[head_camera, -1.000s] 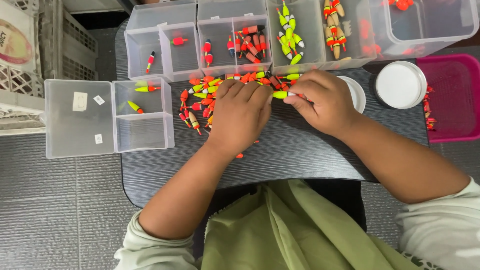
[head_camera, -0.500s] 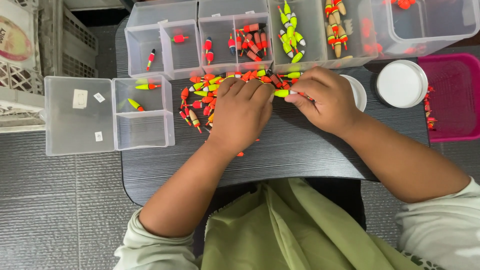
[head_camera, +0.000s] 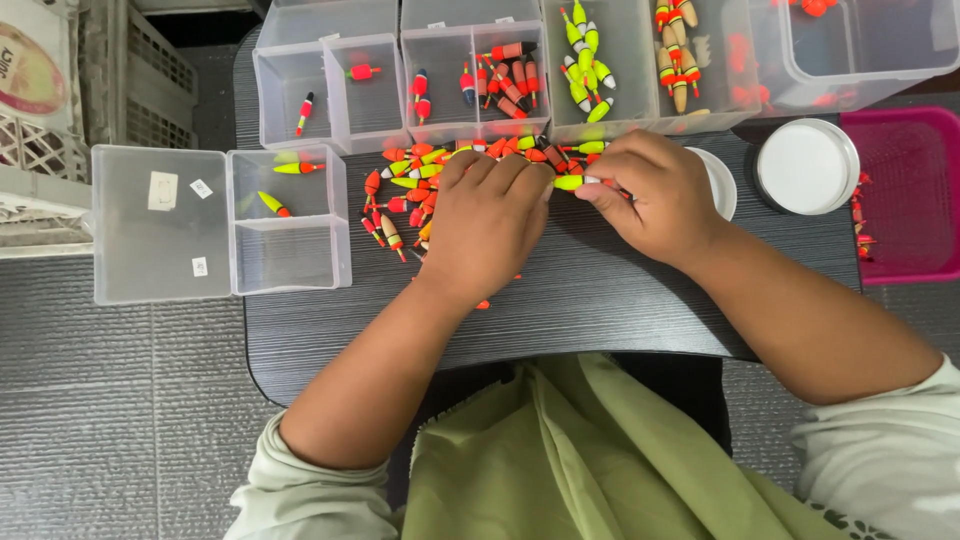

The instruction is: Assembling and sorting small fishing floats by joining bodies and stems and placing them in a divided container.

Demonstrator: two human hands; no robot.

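Note:
A heap of small fishing floats (head_camera: pixel 405 190), orange, red and yellow-green, lies on a dark table (head_camera: pixel 580 300). My left hand (head_camera: pixel 490 225) rests palm down on the heap, fingers together. My right hand (head_camera: pixel 650 195) pinches a yellow-green float (head_camera: pixel 568 182) between thumb and fingers, just right of the left hand. Behind the heap stands a clear compartment box (head_camera: pixel 445 65) with floats sorted by kind.
An open clear box (head_camera: pixel 215 220) at the left holds two yellow-green floats. A round white lid (head_camera: pixel 808 165) and a pink tray (head_camera: pixel 905 190) sit at the right. A clear tub (head_camera: pixel 860 45) is at the back right, white crates (head_camera: pixel 60 120) at the far left.
My right hand has shifted slightly left with the yellow-green float pinched in it. The left hand stays on the heap.

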